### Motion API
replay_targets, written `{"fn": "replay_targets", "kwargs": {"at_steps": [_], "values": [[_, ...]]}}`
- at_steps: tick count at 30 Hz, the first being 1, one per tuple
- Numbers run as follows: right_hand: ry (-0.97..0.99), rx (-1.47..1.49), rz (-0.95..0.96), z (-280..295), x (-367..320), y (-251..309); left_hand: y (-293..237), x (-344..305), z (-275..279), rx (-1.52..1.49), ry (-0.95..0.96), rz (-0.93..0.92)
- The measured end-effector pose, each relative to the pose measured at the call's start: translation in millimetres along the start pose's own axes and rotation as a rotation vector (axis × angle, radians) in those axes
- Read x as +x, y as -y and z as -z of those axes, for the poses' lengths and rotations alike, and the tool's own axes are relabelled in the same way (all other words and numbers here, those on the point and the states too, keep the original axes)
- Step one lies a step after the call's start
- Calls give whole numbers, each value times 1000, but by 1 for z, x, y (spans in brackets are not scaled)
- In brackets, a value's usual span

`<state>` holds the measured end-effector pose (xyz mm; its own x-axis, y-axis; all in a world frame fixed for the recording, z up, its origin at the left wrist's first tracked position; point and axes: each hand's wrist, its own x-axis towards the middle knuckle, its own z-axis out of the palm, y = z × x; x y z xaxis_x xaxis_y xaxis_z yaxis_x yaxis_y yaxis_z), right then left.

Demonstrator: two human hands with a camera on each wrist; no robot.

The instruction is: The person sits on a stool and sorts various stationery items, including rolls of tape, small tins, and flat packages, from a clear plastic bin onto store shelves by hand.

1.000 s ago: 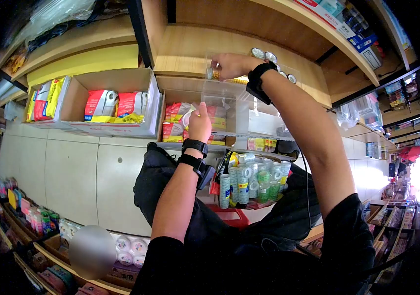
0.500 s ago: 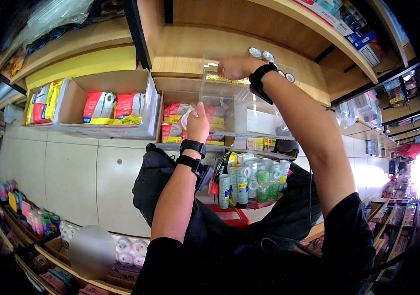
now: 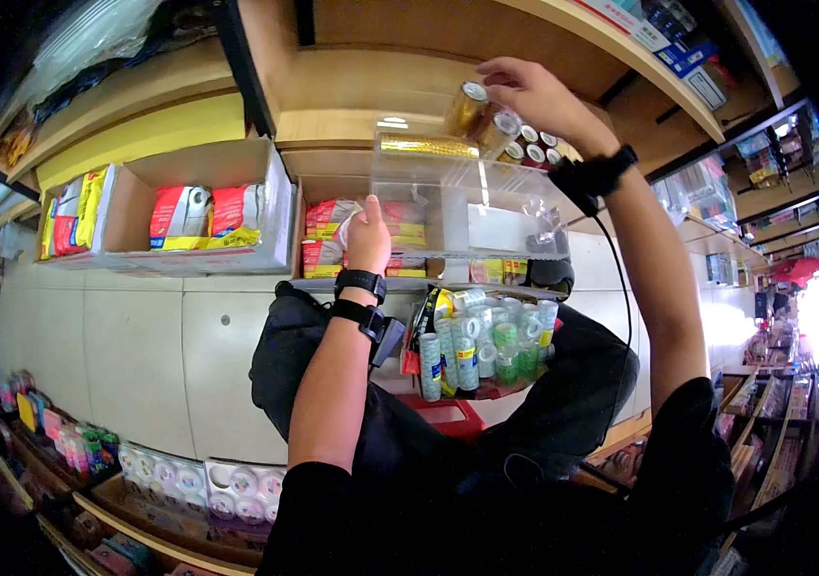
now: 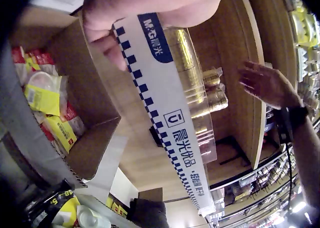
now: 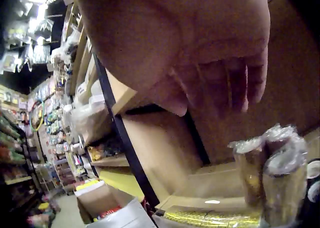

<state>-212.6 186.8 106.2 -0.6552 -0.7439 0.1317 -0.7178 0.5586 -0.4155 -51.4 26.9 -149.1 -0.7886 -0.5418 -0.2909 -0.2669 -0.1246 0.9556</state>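
My left hand (image 3: 368,240) grips the near left side of a clear plastic display box (image 3: 419,182); in the left wrist view the thumb and fingers hold its white, blue-checked front strip (image 4: 167,108). A gold tape pack (image 3: 428,146) lies lengthwise along the far side of the box. Two wrapped gold stacks of tape rolls (image 3: 468,108) stand upright at its far right. Raised just beyond and above them is my right hand (image 3: 539,96), its fingers extended and nothing in them; the right wrist view shows its palm (image 5: 200,28) over the stacks.
Dark rolls with white cores (image 3: 532,144) stand on the wooden shelf (image 3: 361,82) to the right. Cartons (image 3: 280,216) of red and yellow packets are at left. Clear and green tape stacks (image 3: 486,346) sit in a container between the person's legs, by a red stool (image 3: 448,415).
My right hand has drawn away from the far left of the box, up and right past the upright gold stacks. The gold pack in the box shows uncovered. My left hand keeps its hold.
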Motion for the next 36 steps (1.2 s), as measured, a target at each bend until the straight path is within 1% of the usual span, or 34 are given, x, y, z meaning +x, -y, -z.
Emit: {"fn": "replay_targets", "kwargs": {"at_steps": [1,3,4,5,7,8,9,10,11,12,13,14,15,17,18,19,21,22,25,26,27,29,31,33,34,35,36], "values": [[-72,128,-5,9,-17,-5,-15,-10,2,3,12,3],[-115,119,-123,27,-56,-5,-37,-23,6,-73,60,144],[-139,162,-155,33,-79,-3,-28,-18,7,-67,96,110],[-165,206,-188,39,-103,-1,-31,-19,7,-60,106,113],[-180,364,-342,45,-153,3,-38,-26,6,-120,61,75],[-219,469,-420,42,-178,0,-12,-4,5,-52,17,38],[-244,561,-480,40,-203,0,15,18,6,41,18,3],[-251,555,-508,37,-225,-4,0,4,3,-59,-47,32],[-251,551,-546,32,-249,-5,4,8,7,29,-29,40],[-237,545,-607,29,-268,-6,-32,-20,6,-89,55,118],[-243,558,-659,23,-286,-9,-38,-25,7,-81,79,111],[-211,532,-696,17,-304,-14,-51,-36,7,-21,88,195],[-184,507,-724,13,-319,-20,-53,-37,4,19,53,189],[-164,520,-782,8,-342,-23,-53,-38,1,-60,50,192],[-177,509,-803,6,-352,-26,-55,-38,2,-39,78,262],[-186,499,-824,5,-362,-28,-42,-28,2,-98,40,193],[-202,492,-861,4,-375,-32,-43,-26,8,-32,141,278],[-207,480,-887,2,-381,-33,-60,-47,2,-34,61,197],[-188,477,-881,-16,-389,-39,-57,-41,4,-58,85,244],[-142,428,-855,-27,-388,-41,-56,-41,3,-55,73,234],[-80,457,-821,-36,-385,-41,-54,-40,3,-51,74,237],[30,401,-757,-54,-379,-46,-49,-35,5,-37,86,241],[47,428,-793,-81,-372,-65,-43,-30,6,-44,88,246],[64,450,-832,-94,-361,-75,-47,-35,4,-35,67,193],[52,314,-862,-99,-351,-75,-45,-32,5,-37,69,195],[39,177,-888,-102,-346,-78,-43,-27,9,-27,104,233],[40,173,-890,-110,-346,-90,-40,-22,10,-18,141,272]]}}
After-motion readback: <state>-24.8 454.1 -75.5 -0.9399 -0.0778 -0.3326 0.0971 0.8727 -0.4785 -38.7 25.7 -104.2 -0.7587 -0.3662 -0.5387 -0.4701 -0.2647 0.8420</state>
